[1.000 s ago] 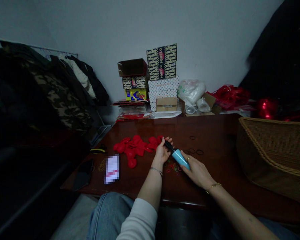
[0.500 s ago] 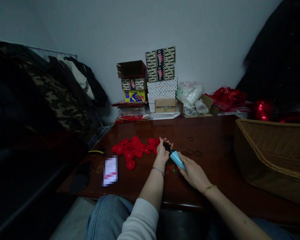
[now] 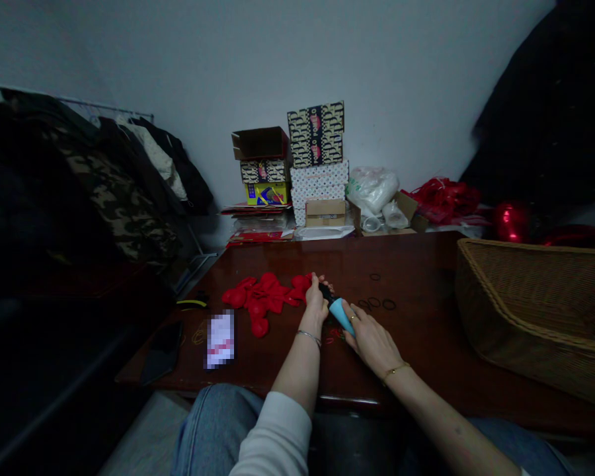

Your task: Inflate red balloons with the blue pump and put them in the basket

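Over the dark wooden table, a light-blue and black balloon hand pump [image 3: 340, 316] is held at a slant between my two hands. My left hand [image 3: 318, 301] closes round its black end, with some fingers curled and partly hidden. My right hand [image 3: 374, 334] wraps round the light-blue barrel from the right. A heap of red balloons [image 3: 265, 294] lies limp just left of my left hand, the nearest ones touching or close behind it. Small coloured rubber bands [image 3: 331, 335] lie under the pump, partly hidden by my hands.
Black rings [image 3: 389, 304] lie beyond my right hand. A wicker basket [image 3: 490, 311] stands at the right. To the left are a dark phone [image 3: 162, 354], a blurred-out white card or screen [image 3: 220, 340] and a yellow-edged tool [image 3: 192, 303]. Stacked boxes [image 3: 318, 188] stand at the back.
Both hands and the pump have shifted slightly left in the picture. The right hand is a little closer to the left one. The balloons lie as before.
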A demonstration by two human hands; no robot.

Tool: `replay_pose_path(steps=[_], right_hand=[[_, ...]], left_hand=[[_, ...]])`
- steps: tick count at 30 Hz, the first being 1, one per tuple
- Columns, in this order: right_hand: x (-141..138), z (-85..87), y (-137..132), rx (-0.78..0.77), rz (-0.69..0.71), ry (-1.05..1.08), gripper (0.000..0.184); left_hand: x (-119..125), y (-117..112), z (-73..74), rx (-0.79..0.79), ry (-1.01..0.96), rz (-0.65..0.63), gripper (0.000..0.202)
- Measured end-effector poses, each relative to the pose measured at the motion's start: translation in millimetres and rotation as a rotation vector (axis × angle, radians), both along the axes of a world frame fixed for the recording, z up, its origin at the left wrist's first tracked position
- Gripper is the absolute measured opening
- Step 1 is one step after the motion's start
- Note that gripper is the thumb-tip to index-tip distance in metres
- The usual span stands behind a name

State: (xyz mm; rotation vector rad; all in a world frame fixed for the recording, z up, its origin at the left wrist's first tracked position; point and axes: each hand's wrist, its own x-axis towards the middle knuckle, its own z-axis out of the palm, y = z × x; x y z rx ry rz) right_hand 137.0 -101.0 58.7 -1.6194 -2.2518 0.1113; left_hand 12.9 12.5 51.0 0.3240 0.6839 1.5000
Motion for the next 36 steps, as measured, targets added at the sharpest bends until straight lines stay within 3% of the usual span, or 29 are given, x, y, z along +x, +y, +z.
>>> replay_pose_path(steps=[9, 20, 28, 36], right_hand=[[-12, 7.6, -6, 0.043, -0.016, -0.084, 0.06], [13, 3.6, -29, 0.075, 0.005, -0.142, 0.06], [22, -0.5, -38, 0.092, -0.005, -0.139, 0.059], [10, 6.9, -27, 0.104, -0.02, -0.174, 0.059]], left_hand=[[-10, 10, 0.8, -0.05, 0.051, 0.078, 0.029], [-28, 20, 9.3, -0.02, -0.02, 0.105, 0.028], [-23, 11, 19.6, 0.005, -0.087, 0.03, 0.031], [-14, 8, 13.0, 0.035, -0.075, 0.021, 0.033]])
